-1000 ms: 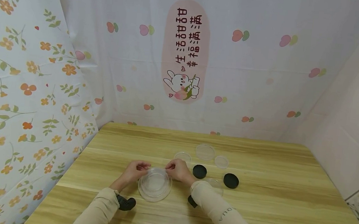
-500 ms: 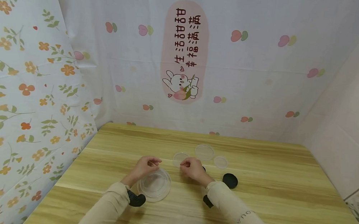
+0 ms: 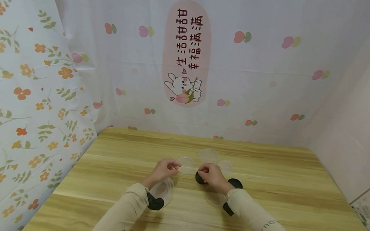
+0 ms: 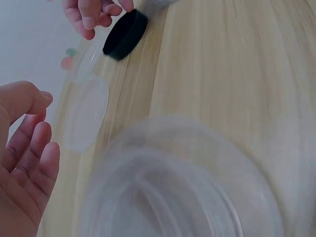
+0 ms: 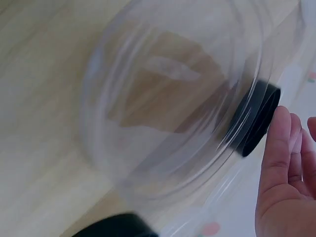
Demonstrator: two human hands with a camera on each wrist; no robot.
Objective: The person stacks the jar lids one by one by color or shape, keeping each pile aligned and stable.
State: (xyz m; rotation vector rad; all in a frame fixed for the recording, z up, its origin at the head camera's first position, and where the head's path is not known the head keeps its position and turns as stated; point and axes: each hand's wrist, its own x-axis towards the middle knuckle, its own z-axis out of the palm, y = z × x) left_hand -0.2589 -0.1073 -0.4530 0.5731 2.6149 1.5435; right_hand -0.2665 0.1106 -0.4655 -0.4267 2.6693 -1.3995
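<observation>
Two bare hands over a wood-grain table (image 3: 191, 227), beige sleeves reaching in from approx. 5 and 7 o'clock. R hand (image 3: 212, 174) hangs over a shallow black cup (image 3: 200, 179), fingertips right by its rim; fingers loosely bent, thumb apart from them, no grip I can see, & can't tell if a fingertip touches. Cup sits approx. mid-table, partly hidden by that hand.

Clock centred on the cup: clear disc (image 3: 185, 166) at 10, larger clear disc (image 3: 208, 156) just past 12, small clear disc (image 3: 225, 167) at 2, 2nd black cup (image 3: 235, 182) at 3, clear dish (image 3: 214, 198) btwn 4 and 5, partly behind R wrist.

L hand (image 3: 163, 171) is at 9, fingers softly curved, holding nothing, tips just beside the 10 o'clock disc. Its wrist covers part of a small clear dish (image 3: 163, 189) at 8, which shows within the outline of a wider clear dish (image 3: 170, 196).

Far side, approx. 12: white fruit-print cloth (image 3: 258, 85) w/ a pink rabbit panel (image 3: 187, 52); orange-flower cloth (image 3: 20, 122) btwn 9 and 10
</observation>
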